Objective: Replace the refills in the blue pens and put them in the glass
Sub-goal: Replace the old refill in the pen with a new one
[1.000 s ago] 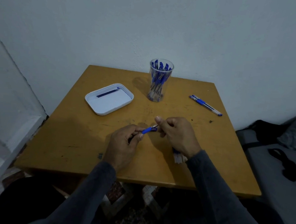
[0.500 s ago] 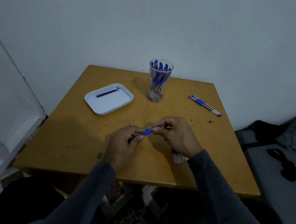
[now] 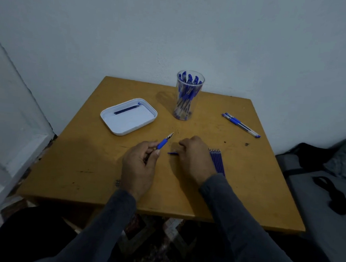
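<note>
My left hand point(image 3: 139, 165) grips a blue pen point(image 3: 162, 144) by its barrel, with the blue grip and bare metal tip pointing up and to the right. My right hand point(image 3: 196, 157) is lowered to the table beside it, fingers curled round a small blue cap point(image 3: 172, 153) that sticks out to the left. A bundle of blue refills point(image 3: 218, 161) lies on the table just right of that hand, partly hidden by the wrist. The clear glass point(image 3: 186, 111) stands at the back, holding several blue pens. Two more blue pens point(image 3: 241, 125) lie at the far right.
A white tray point(image 3: 115, 124) sits at the left of the wooden table point(image 3: 88, 155) with one dark refill point(image 3: 126, 109) in it. A wall runs behind the table. Dark bags lie on a grey surface to the right.
My right hand has pulled away from the pen's tip and dropped to the table with the blue cap. The pen's metal tip is now bare, and my left hand has tilted the pen upward.
</note>
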A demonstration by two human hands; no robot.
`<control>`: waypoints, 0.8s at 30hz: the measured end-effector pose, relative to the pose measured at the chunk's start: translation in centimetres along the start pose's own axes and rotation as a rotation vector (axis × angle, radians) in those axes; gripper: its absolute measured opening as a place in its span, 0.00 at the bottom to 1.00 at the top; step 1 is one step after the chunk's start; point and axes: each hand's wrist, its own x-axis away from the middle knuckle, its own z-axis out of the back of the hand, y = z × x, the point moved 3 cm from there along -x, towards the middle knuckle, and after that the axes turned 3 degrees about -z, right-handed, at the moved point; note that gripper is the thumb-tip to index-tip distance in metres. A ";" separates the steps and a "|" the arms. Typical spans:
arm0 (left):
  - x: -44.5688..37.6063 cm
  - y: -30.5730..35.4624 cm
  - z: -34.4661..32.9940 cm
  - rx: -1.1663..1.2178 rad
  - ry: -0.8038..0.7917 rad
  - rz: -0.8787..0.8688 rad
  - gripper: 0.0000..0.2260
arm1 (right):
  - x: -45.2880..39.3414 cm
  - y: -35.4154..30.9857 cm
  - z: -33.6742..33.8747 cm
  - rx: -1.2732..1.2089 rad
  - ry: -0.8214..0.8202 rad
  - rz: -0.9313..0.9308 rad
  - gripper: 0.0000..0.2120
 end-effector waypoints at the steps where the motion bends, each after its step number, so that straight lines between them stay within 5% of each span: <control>1: 0.0 0.0 0.0 0.002 -0.006 -0.003 0.09 | 0.0 -0.1 -0.5 0.019 -0.014 0.002 0.13; 6: 0.1 -0.1 0.0 -0.011 -0.035 0.000 0.09 | 0.2 -0.3 -0.7 -0.060 0.007 0.012 0.06; 15: 0.2 -0.3 -0.4 0.004 -0.097 -0.086 0.08 | 2.1 1.3 1.5 -0.970 -0.021 -0.088 0.02; 24: 0.2 0.1 -0.5 -0.068 -0.147 -0.148 0.09 | 2.8 2.2 2.1 -0.874 -0.014 0.010 0.11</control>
